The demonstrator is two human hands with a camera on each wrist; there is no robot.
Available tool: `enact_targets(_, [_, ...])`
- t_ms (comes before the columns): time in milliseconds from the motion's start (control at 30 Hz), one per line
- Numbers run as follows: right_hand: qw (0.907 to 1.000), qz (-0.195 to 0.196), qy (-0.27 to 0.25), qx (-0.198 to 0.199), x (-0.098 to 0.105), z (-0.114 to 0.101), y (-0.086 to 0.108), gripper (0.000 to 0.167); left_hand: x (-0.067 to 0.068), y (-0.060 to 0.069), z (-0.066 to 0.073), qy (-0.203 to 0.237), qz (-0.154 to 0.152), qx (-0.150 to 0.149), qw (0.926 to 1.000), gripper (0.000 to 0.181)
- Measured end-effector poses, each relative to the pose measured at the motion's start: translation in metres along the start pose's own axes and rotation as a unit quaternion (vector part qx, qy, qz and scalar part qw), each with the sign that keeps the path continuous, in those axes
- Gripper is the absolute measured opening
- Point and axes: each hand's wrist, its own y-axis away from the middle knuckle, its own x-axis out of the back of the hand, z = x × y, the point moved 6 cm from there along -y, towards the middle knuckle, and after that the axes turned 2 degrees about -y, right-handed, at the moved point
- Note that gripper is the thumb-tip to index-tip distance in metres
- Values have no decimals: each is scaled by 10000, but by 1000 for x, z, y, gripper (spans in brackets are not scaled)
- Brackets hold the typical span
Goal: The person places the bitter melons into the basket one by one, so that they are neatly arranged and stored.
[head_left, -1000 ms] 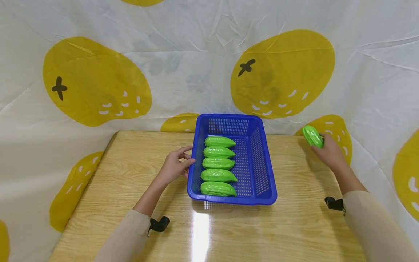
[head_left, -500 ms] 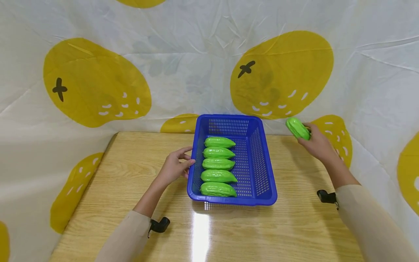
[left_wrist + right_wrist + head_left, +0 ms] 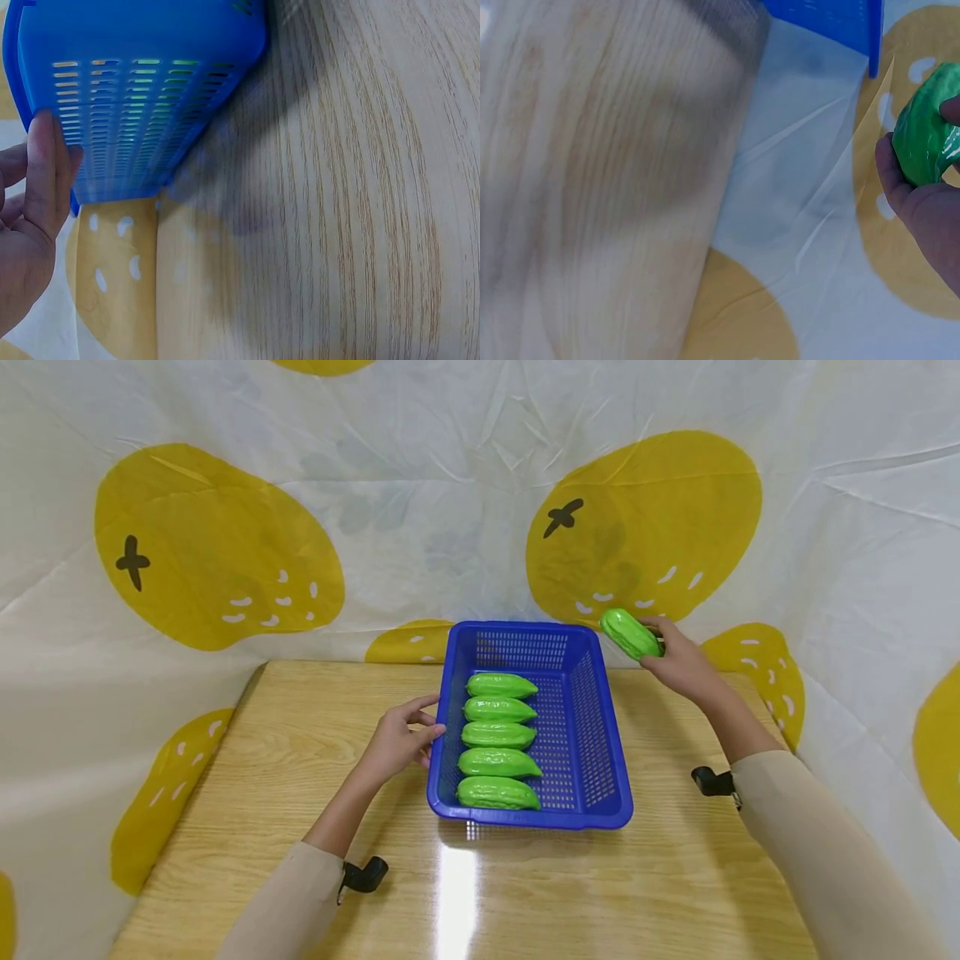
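Note:
A blue plastic basket [image 3: 617, 752] stands on the table with several bright green, wrinkled bitter melons [image 3: 500, 735] lying in a row along its left side, tips pointing right. At the basket's left rim is my left hand [image 3: 401, 739]; its thumb and fingers pinch the rim, as the left wrist view also shows with the hand [image 3: 34, 202] against the slotted wall [image 3: 135, 112]. In my right hand [image 3: 678, 660] another bitter melon [image 3: 630, 634] is held in the air, just beyond the basket's far right corner. The right wrist view shows that melon [image 3: 922, 135] between thumb and fingers.
The wooden table [image 3: 300, 760] runs back to a white cloth [image 3: 420, 527] printed with large yellow fruit. Inside the basket, a bare strip of perforated floor [image 3: 555, 735] lies right of the row. A black wrist camera [image 3: 365, 874] sits on the left sleeve.
My right hand has carried the bitter melon leftward and slightly up, from far right of the basket to near its back right corner. The left hand and the basket stay put.

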Motion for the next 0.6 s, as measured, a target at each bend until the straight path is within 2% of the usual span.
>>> enact_targets(233, [9995,-267,-18,137,-13,-22,-15,70,-1,-3,-3,50,2,-6,10000,56])
enact_targets(600, [9980,-439,82,454,-28,-50,-40,68,-2,-3,-2,22,19,33,10000,56])
